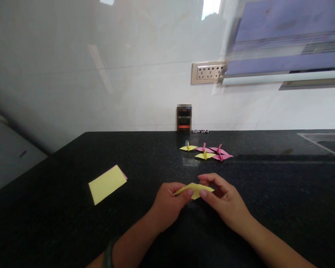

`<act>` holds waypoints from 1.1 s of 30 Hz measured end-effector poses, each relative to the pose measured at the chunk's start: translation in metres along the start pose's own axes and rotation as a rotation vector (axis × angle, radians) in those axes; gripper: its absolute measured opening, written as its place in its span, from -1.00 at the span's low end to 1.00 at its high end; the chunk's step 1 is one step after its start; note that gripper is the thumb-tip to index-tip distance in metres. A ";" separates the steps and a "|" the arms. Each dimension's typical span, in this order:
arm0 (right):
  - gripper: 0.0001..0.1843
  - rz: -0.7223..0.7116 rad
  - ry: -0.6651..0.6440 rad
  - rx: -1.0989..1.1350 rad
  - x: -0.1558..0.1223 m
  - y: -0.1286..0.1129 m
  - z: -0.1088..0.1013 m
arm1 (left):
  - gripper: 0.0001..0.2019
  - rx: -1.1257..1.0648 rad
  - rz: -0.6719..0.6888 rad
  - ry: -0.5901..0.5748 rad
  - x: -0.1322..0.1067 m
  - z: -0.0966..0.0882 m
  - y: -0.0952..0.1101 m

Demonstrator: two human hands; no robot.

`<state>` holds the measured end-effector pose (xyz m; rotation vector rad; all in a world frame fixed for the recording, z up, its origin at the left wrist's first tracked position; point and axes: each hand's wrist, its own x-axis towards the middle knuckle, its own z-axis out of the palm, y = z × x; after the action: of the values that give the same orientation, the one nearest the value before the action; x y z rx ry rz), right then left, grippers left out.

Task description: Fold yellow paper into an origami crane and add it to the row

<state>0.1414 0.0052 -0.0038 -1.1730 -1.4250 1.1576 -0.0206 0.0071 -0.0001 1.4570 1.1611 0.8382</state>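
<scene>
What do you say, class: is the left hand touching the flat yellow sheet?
No, the left hand grips the folded yellow paper, while the flat yellow sheet lies apart, farther left.

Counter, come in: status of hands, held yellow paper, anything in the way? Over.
Left hand grip pinching pointed folded yellow paper; right hand grip touching it by thumb. No obstruction seen; five winged yellow and pink paper figures beyond.

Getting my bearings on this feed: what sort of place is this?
Probably a kitchen: a dark speckled countertop runs along a glossy pale wall with a socket panel, and a framed inset at far right may be a sink or hob.
</scene>
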 end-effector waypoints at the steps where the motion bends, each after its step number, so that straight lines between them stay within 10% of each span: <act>1: -0.77 -0.001 -0.061 -0.012 -0.001 0.000 0.000 | -0.69 -0.044 -0.013 -0.014 0.000 0.001 -0.001; 33: -0.82 -0.327 -0.215 -0.232 -0.002 -0.010 -0.008 | -0.85 -0.411 -0.144 -0.074 -0.001 0.005 0.006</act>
<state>0.1483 0.0032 0.0066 -0.9409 -1.8769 0.9268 -0.0153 0.0050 0.0044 1.0458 0.9572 0.8554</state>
